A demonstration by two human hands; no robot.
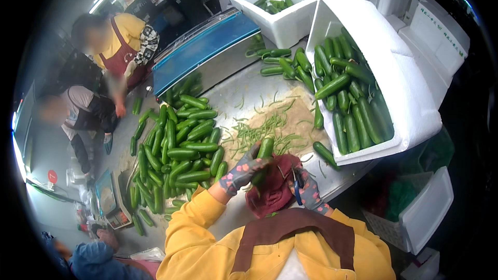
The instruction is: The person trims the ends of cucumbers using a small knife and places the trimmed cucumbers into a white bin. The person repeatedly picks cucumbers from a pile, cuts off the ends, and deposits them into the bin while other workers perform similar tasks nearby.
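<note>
My left hand (243, 171), in a grey glove with a flower print, holds a green cucumber (266, 147) upright over the table. Around my right hand (311, 192), gloved alike, the fingers close on blue-handled scissors (298, 193); motion blurs their blades. Beneath both hands lies a crumpled dark red cloth (272, 192) at the table's near edge. Cut green stems (264, 126) are scattered over a wet brown patch just beyond. Left of my left hand spreads a large heap of cucumbers (181, 153). One loose cucumber (326, 154) rests right of the cloth.
A tilted white foam box (408, 97) full of cucumbers stands at the right. Another foam box (272, 27) sits behind, beside a blue-topped metal ledge (206, 52). Co-workers (124, 42) stand across the metal table and at the left. A scale (107, 194) is at left.
</note>
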